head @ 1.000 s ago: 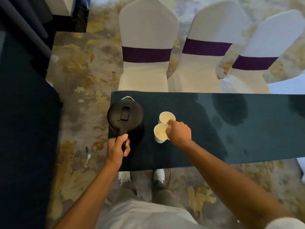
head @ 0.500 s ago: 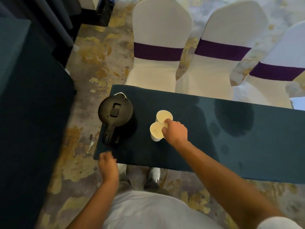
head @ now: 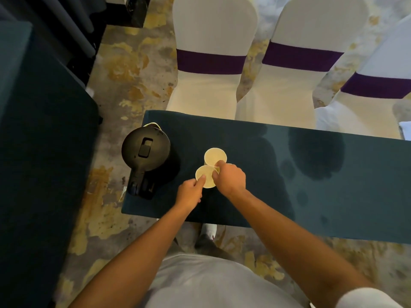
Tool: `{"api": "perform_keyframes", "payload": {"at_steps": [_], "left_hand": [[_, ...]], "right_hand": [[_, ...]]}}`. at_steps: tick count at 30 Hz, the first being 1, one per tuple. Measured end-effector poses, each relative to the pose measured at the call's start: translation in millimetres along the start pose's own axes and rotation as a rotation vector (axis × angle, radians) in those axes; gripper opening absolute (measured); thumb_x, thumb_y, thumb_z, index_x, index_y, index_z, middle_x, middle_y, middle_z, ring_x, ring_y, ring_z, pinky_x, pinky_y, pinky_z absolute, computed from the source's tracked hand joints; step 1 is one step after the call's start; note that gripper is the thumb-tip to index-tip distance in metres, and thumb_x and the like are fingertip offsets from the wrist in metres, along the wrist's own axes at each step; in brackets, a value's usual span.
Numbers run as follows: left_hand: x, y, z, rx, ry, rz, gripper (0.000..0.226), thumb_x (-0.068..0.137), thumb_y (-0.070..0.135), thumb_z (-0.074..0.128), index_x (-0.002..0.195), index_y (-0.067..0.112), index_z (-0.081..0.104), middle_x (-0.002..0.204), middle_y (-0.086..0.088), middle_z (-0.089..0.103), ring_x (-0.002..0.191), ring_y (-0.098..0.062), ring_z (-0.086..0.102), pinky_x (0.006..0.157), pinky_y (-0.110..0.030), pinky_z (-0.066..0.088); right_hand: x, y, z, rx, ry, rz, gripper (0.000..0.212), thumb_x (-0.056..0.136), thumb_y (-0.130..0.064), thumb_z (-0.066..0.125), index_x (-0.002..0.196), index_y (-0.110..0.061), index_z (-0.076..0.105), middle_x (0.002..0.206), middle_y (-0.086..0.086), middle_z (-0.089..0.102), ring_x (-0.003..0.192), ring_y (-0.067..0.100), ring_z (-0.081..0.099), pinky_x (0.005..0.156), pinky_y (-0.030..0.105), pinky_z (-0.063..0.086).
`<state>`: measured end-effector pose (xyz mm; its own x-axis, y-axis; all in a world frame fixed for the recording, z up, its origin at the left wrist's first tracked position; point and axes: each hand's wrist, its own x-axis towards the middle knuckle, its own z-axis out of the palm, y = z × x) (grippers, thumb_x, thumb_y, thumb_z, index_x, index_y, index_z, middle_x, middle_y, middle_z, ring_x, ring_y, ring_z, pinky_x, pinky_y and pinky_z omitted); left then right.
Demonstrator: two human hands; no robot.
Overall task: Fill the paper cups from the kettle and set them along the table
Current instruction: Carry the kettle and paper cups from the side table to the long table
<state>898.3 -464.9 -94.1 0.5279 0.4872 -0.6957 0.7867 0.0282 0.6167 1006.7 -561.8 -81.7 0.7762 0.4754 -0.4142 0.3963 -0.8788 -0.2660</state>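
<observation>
Two cream paper cups stand touching on the dark teal table (head: 255, 196): a near cup (head: 205, 175) and a far cup (head: 215, 156). My left hand (head: 191, 192) pinches the near cup's rim on its left side. My right hand (head: 230, 177) grips the rims where the two cups meet, with a fingertip over the far cup's edge. The black kettle (head: 145, 150) stands upright at the table's left end, lid closed, handle toward me, with neither hand on it. Whether the cups hold liquid cannot be made out.
Three white-covered chairs with purple sashes (head: 211, 61) line the table's far side. Dark wet patches (head: 315, 156) mark the cloth to the right of the cups. Another dark-clothed table (head: 40, 152) fills the left. Patterned carpet lies between.
My left hand let go of the kettle handle, dropped back, then came up to the near cup's rim. The right hand stayed on the cups. The camera shifted slightly.
</observation>
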Motion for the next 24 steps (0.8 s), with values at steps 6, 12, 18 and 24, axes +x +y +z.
{"api": "perform_keyframes", "payload": {"at_steps": [6, 12, 18, 24], "left_hand": [[0, -3, -9, 0.097, 0.074, -0.006, 0.035, 0.094, 0.027, 0.052, 0.064, 0.010, 0.061, 0.063, -0.009, 0.062, 0.064, -0.030, 0.066, 0.067, -0.044, 0.056], [-15, -9, -15, 0.121, 0.127, -0.007, 0.038, 0.093, 0.027, 0.055, 0.058, 0.011, 0.059, 0.057, -0.008, 0.061, 0.061, -0.029, 0.069, 0.055, -0.034, 0.050], [-18, -12, -18, 0.134, 0.138, -0.025, 0.039, 0.094, 0.028, 0.057, 0.058, 0.013, 0.057, 0.061, -0.009, 0.062, 0.066, -0.029, 0.070, 0.055, -0.030, 0.045], [-16, -18, -16, 0.096, 0.145, -0.047, 0.038, 0.096, 0.030, 0.057, 0.063, 0.013, 0.063, 0.061, -0.004, 0.064, 0.057, -0.016, 0.065, 0.049, -0.023, 0.041]], "right_hand": [[-10, 9, 1, 0.107, 0.021, -0.010, 0.071, 0.099, -0.054, 0.055, 0.157, -0.022, 0.028, 0.115, 0.004, 0.072, 0.090, 0.021, 0.071, 0.063, 0.033, 0.056], [-31, 27, -3, 0.304, -0.024, -0.044, 0.074, 0.098, -0.058, 0.054, 0.157, -0.030, 0.020, 0.126, 0.003, 0.071, 0.098, 0.022, 0.072, 0.077, 0.038, 0.060], [-42, 41, -10, 0.346, 0.225, -0.064, 0.056, 0.097, -0.041, 0.061, 0.147, -0.029, 0.040, 0.118, -0.005, 0.070, 0.106, 0.017, 0.066, 0.087, 0.040, 0.059], [-39, 48, -7, 0.243, 0.020, 0.017, 0.102, 0.075, -0.059, 0.081, 0.157, -0.027, 0.029, 0.162, 0.000, 0.040, 0.143, 0.026, 0.043, 0.109, 0.049, 0.046]]}}
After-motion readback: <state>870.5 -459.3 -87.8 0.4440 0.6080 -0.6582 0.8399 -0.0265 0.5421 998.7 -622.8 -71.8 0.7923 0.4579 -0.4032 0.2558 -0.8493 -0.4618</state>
